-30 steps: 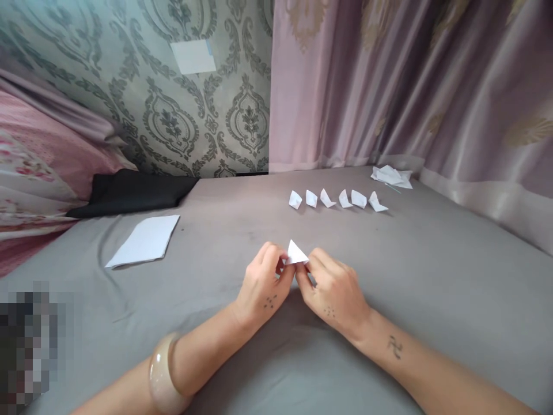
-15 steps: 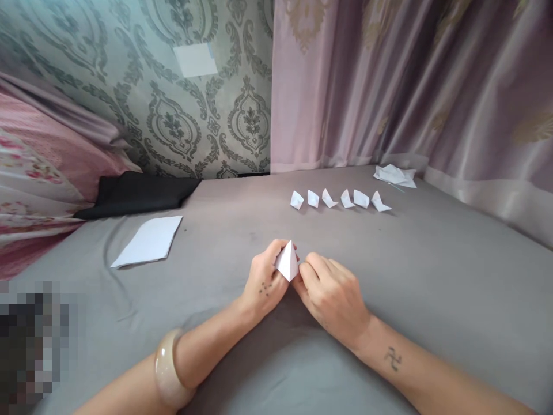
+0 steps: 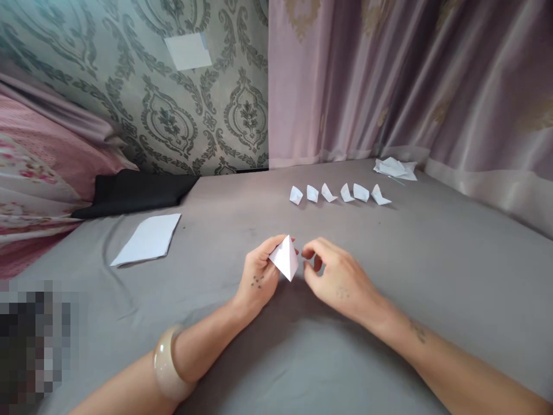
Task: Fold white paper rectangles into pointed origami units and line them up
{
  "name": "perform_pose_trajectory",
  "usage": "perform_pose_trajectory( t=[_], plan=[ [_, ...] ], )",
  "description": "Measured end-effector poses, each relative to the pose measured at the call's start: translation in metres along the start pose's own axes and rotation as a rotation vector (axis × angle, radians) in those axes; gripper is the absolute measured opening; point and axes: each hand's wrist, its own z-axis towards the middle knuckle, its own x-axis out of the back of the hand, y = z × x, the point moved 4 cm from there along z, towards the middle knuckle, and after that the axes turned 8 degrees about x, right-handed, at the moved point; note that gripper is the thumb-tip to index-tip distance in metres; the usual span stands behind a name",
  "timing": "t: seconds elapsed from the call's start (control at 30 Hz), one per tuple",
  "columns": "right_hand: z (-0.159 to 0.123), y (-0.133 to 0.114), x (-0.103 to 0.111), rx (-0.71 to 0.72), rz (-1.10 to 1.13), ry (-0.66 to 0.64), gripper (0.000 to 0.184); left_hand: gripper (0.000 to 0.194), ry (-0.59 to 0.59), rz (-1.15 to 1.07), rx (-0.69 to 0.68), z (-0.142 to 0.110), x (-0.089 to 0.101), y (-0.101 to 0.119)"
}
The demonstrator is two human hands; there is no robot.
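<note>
My left hand (image 3: 261, 275) is closed on a folded white paper piece (image 3: 287, 259), pinching it from the left with the thumb on its near side. The paper has a pointed top, a pointed bottom and a crease down its middle. Just to the right of it hovers my right hand (image 3: 334, 275), its thumb and fingers curved apart with a small gap between them and the paper. Nothing shows between the right fingers. Beyond the hands, several small folded paper boats (image 3: 326, 193) stand in a row on the grey sheet.
A stack of white paper (image 3: 149, 239) lies on the grey bed sheet (image 3: 224, 230) at the left, in front of a folded black cloth (image 3: 138, 191). Loose paper scraps (image 3: 394, 167) are piled at the back right, by the curtain (image 3: 345, 86).
My right hand has let go of the folded paper and drawn back to the right, its fingers opening. My left hand still holds the paper, now showing more of its face.
</note>
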Motion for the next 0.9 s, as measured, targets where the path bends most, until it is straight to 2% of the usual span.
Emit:
perform_pose_trajectory(
  t=[0.1, 0.17, 0.27, 0.43, 0.7, 0.8, 0.9],
  plan=[
    [0.007, 0.009, 0.007, -0.222, 0.43, -0.007, 0.013, 0.02, -0.072, 0.009, -0.017, -0.001, -0.002, -0.002],
    [0.01, 0.009, 0.007, -0.29, 0.652, -0.06, 0.023, 0.027, -0.127, -0.004, -0.039, -0.003, -0.004, -0.003],
    [0.011, 0.006, 0.004, -0.342, 0.834, -0.115, 0.029, 0.042, -0.181, -0.022, -0.067, -0.004, -0.006, -0.005],
    [0.008, 0.008, -0.002, -0.416, 0.934, -0.156, 0.025, 0.046, -0.248, -0.07, -0.054, -0.004, -0.008, -0.005],
    [0.008, 0.02, -0.002, -0.485, 1.031, -0.288, 0.021, 0.055, -0.454, -0.392, 0.233, -0.004, -0.015, -0.002],
    [0.009, 0.027, 0.0, -0.535, 1.015, -0.274, 0.023, 0.06, -0.524, -0.414, 0.352, -0.001, -0.012, -0.006],
    [0.008, 0.032, 0.001, -0.568, 0.962, -0.254, 0.025, 0.056, -0.516, -0.476, 0.416, 0.004, -0.006, -0.009]
  ],
)
